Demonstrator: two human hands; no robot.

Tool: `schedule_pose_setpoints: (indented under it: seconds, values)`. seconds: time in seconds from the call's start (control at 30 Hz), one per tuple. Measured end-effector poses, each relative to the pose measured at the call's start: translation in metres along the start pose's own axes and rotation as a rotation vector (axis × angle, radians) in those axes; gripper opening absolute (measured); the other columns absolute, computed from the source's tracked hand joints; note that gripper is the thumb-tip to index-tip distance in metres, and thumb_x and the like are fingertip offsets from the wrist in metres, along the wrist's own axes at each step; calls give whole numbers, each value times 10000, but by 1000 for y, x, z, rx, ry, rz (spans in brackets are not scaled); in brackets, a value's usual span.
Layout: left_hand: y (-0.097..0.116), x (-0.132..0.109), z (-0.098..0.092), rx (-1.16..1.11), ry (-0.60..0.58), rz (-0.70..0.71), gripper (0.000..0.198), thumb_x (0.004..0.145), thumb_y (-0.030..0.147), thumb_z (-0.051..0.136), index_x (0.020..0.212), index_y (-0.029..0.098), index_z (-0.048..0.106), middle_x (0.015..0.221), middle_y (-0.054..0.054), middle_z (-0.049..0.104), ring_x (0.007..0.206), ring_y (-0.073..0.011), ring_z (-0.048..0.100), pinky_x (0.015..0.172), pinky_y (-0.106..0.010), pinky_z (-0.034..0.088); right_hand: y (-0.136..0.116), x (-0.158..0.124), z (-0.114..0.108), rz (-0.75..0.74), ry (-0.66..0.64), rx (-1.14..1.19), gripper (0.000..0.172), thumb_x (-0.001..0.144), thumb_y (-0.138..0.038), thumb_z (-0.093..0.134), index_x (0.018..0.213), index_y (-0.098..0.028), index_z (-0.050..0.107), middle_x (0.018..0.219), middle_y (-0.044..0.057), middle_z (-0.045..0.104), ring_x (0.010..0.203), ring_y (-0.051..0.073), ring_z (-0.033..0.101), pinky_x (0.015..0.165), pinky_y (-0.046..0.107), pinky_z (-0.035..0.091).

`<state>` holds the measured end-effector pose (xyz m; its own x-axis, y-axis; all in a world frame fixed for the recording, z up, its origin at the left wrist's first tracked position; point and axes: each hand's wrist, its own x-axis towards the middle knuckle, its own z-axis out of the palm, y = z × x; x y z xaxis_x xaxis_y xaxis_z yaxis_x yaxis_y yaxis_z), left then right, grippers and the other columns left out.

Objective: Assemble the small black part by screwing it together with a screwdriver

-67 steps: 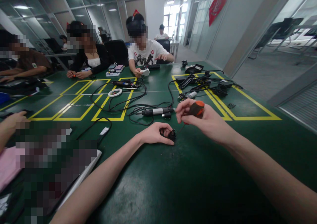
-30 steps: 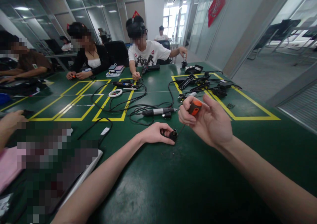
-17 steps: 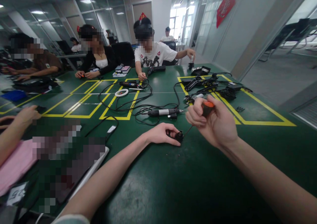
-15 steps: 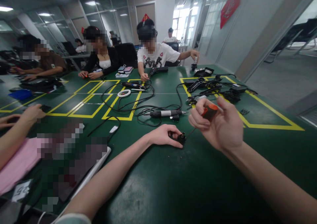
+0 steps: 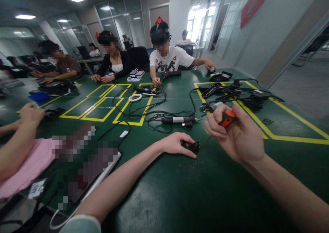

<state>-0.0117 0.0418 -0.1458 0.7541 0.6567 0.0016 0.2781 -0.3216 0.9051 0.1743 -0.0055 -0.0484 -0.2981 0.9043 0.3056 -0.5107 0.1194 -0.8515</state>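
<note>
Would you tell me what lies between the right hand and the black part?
Head view: only the screwdriver's thin shaft crosses there, above bare green table.

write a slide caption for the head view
Right hand holds an orange-handled screwdriver to a small black part pinned by the left hand on a green table.

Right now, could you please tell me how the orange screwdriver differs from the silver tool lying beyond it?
The screwdriver is gripped in the right hand, tilted down toward the black part; the silver tool lies flat, untouched. The screwdriver's handle is orange; the silver tool's body is silver and black. Both are slender.
</note>
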Motion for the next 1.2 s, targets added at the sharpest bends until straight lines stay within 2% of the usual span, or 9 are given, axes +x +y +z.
schedule_pose_setpoints:
  seconds: [0.1,0.2,0.33,0.4,0.63,0.8,0.93,1.03,1.2]
  values:
    - [3,0,-3,-5,-17,10,383,745,310,888,1080,146,801,951,-11,666,859,-134,555,769,-239,417,2,-1,0,-8,14,24,409,926,-579,635,727,-225,587,526,-69,320,454,95,196,464,274,160]
    - [4,-1,-5,12,-7,-20,397,758,331,875,1105,153,799,898,-1,650,818,-126,527,733,-240,390,2,0,-1,-24,43,24,339,908,-529,670,767,-235,575,521,-76,337,447,93,195,463,270,154]
    - [2,-2,-4,-124,-1,-70,585,745,405,875,1245,149,711,920,-8,682,773,-117,514,708,-250,364,3,3,-2,-49,65,18,307,923,-450,669,753,-230,538,524,-73,375,442,88,231,473,266,182]
    - [0,-2,-3,-232,0,-76,646,715,452,889,1233,149,651,968,-25,706,774,-116,526,721,-257,368,3,4,-2,-64,67,13,311,921,-450,677,752,-226,543,533,-68,401,446,87,266,476,263,200]
    - [0,-2,-2,-286,5,-44,525,732,500,863,1038,164,599,894,-5,680,732,-103,499,684,-250,351,0,5,-3,-106,60,-44,310,933,-454,680,758,-223,570,580,-47,480,475,98,380,494,263,272]
    - [2,-3,-2,-179,54,-43,420,731,433,862,929,160,610,810,21,621,734,-109,539,680,-242,361,-1,5,-1,-76,45,-38,367,941,-480,662,708,-216,556,566,-48,419,474,96,319,489,264,242]
    - [2,-3,-1,-142,69,-36,379,711,364,871,921,162,629,807,29,614,749,-114,546,689,-244,381,1,2,4,-64,24,-44,409,914,-569,669,725,-219,575,564,-51,383,484,104,265,471,263,197]
    - [0,-2,-1,-160,72,-33,391,684,345,890,933,162,649,867,16,650,776,-117,557,721,-254,411,3,-1,8,-58,2,-42,360,907,-573,672,811,-235,593,573,-54,413,491,114,260,462,259,193]
    - [2,-2,-3,-151,72,-34,395,662,344,904,895,161,643,854,18,651,759,-118,559,720,-259,418,3,-3,12,-54,-12,-62,322,906,-501,702,778,-220,609,628,-28,499,535,125,369,491,268,278]
